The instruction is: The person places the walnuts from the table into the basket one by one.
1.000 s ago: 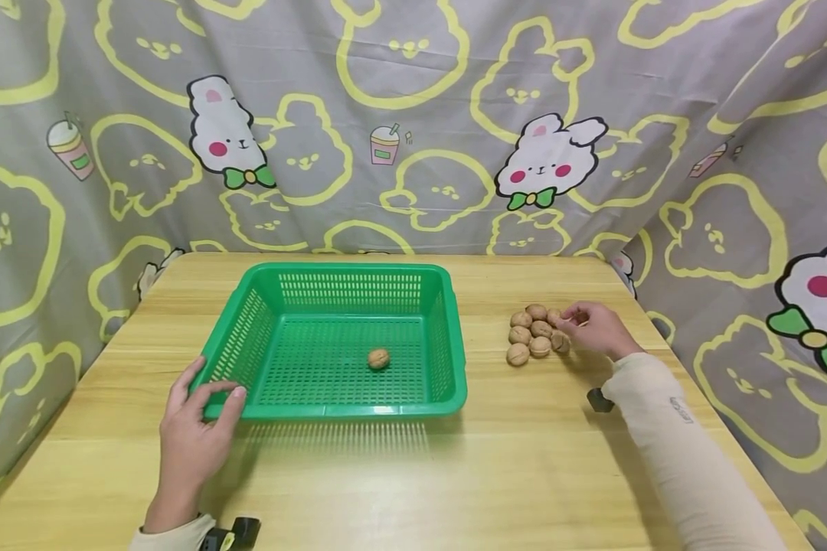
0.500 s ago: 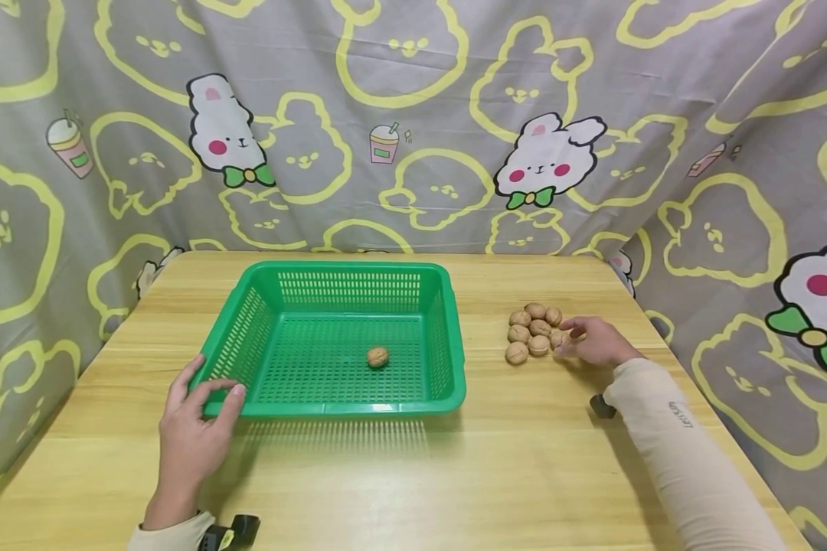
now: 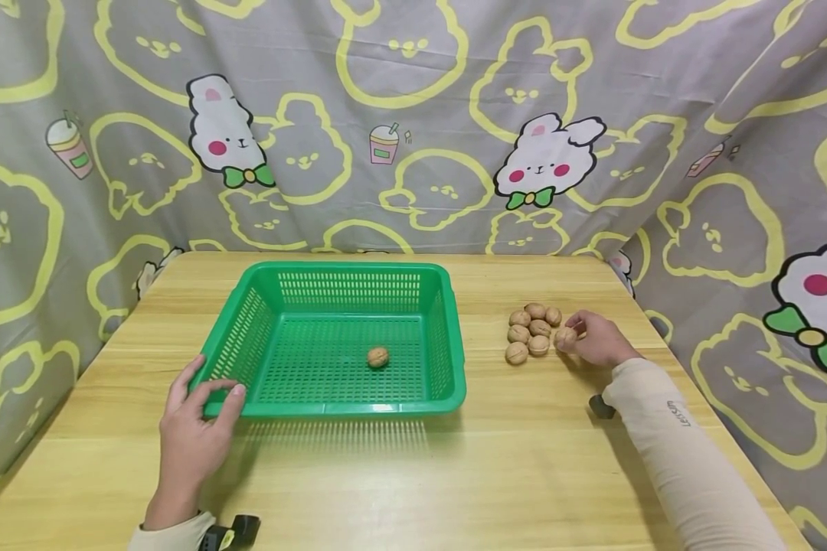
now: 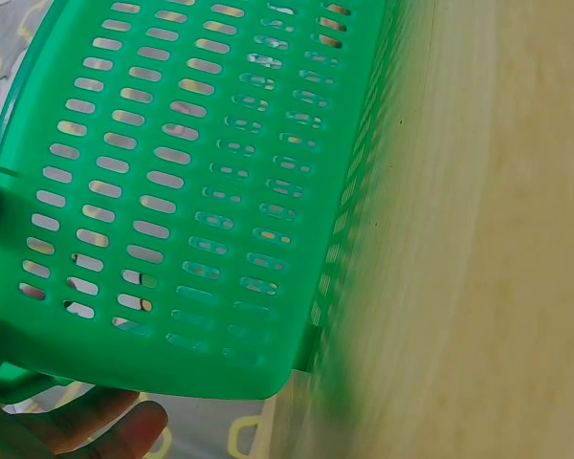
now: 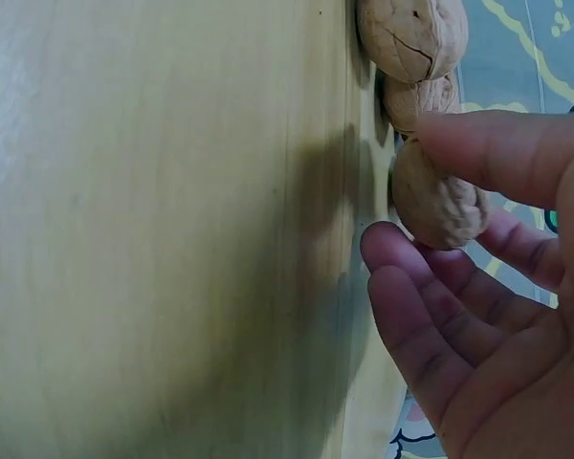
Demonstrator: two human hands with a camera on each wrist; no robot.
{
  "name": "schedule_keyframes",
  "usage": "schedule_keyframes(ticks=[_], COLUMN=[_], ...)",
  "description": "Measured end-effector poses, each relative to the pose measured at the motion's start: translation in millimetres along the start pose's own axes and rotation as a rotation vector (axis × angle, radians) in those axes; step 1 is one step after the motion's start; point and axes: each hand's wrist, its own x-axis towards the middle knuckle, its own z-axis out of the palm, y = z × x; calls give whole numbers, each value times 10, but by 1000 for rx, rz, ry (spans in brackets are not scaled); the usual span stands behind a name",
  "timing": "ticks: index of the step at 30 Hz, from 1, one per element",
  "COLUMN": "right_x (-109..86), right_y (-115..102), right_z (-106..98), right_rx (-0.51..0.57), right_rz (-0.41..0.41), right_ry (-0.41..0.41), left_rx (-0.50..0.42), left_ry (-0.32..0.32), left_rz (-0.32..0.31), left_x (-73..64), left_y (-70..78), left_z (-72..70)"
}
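Outer walnut shifted, right grip pinching it; left grip holding basket, single walnut inside.

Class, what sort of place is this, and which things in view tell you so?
Probably a curtained-off tabletop work area: patterned cloth hangs behind and on both sides of a wooden table, which bears a green basket and loose walnuts.

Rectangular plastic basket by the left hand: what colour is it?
The rectangular plastic basket is plain green; the head view shows it best.
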Motion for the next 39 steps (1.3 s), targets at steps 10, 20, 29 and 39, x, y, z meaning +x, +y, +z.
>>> schedule_keyframes(ticks=[10, 20, 29, 39], right_x=[18, 81, 160, 211], right_y=[-139, -352, -559, -801], right_z=[-79, -127, -202, -279], right_rx=[34, 31, 95, 111], right_rz=[3, -60, -85, -158], right_ry=[37, 166, 154, 166], left_rx=[3, -11, -13, -13], left_ry=[5, -3, 6, 4], left_rz=[11, 5, 9, 28], left_x=[-2, -10, -10, -6], left_y=[-5, -11, -12, -22], left_z=[2, -10, -6, 3])
